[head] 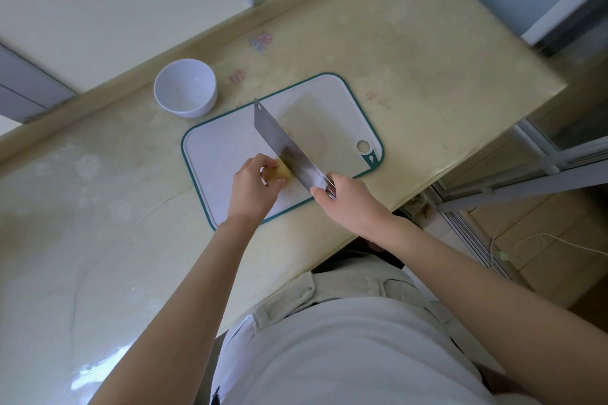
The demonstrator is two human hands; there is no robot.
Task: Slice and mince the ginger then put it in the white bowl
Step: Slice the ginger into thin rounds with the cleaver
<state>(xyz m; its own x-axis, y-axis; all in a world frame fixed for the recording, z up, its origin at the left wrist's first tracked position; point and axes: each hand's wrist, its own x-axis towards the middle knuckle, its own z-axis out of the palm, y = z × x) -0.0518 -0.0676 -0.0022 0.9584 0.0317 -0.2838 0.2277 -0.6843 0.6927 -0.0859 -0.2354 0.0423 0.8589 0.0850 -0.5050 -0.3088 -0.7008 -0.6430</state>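
Nearest the camera is the person's white shirt (345, 339), and both bare forearms reach from it to the cutting board (223, 154), a white board with a teal rim that lies slanted on the pale yellow countertop (394, 59). At the board's near edge the left hand (251, 187) comes in from the near left, its fingers curled down onto the ginger (283, 175), a yellowish lump that sits on the board's near middle and is partly hidden under the fingers. At the board's near right edge the right hand (348, 204) is wrapped tight round the handle of a steel cleaver (283, 145). The broad blade runs from that hand diagonally toward the board's far side, its edge down against the right side of the ginger, just beside the left hand's fingertips. A small yellowish bit (287, 131) shows at the blade's far face, too small to tell what it is. In the board's right corner is a hanging hole (363, 145) with a teal tab beside it. Beyond the board's far left corner, apart from it, the white bowl (186, 87) stands upright on the countertop. Faint pinkish marks (261, 39) lie on the countertop beyond the board's far edge. Down to the right of the board, on the floor, a white cable (533, 240) lies in loops.
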